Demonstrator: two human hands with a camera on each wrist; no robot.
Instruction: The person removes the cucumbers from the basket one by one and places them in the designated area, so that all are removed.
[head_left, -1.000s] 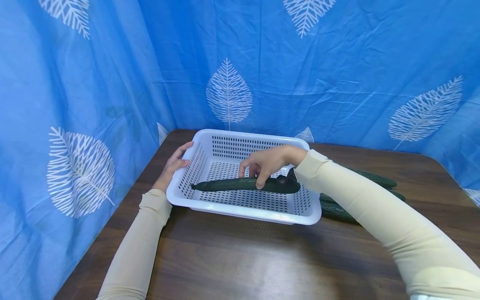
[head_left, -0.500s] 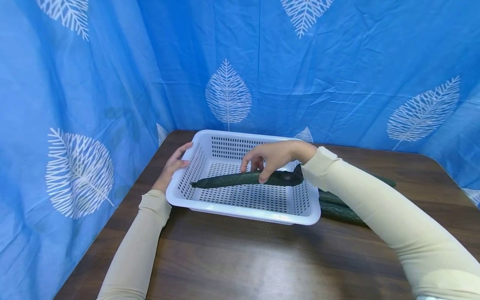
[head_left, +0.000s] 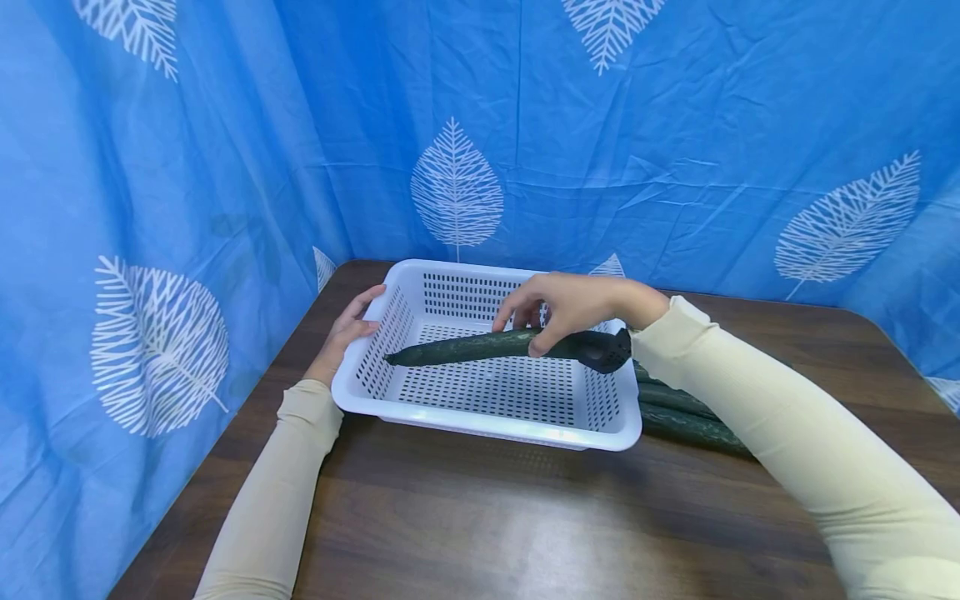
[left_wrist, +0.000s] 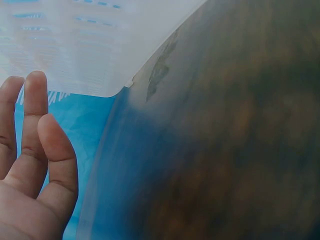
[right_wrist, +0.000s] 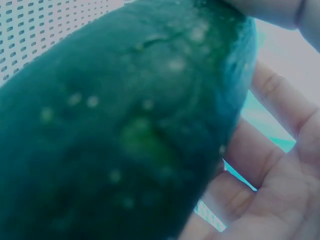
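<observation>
Right hand (head_left: 570, 307): curled round a dark green cucumber (head_left: 480, 347), which is gripped from above near its right end.
Cucumber: held just above the white basket (head_left: 487, 429), centre of the frame, lying left to right.
Left hand (head_left: 347, 329): fingers straight, rested against the basket's left rim.
Other cucumbers (head_left: 686, 412): laid on the tabletop (head_left: 465, 525), right of the basket.
</observation>
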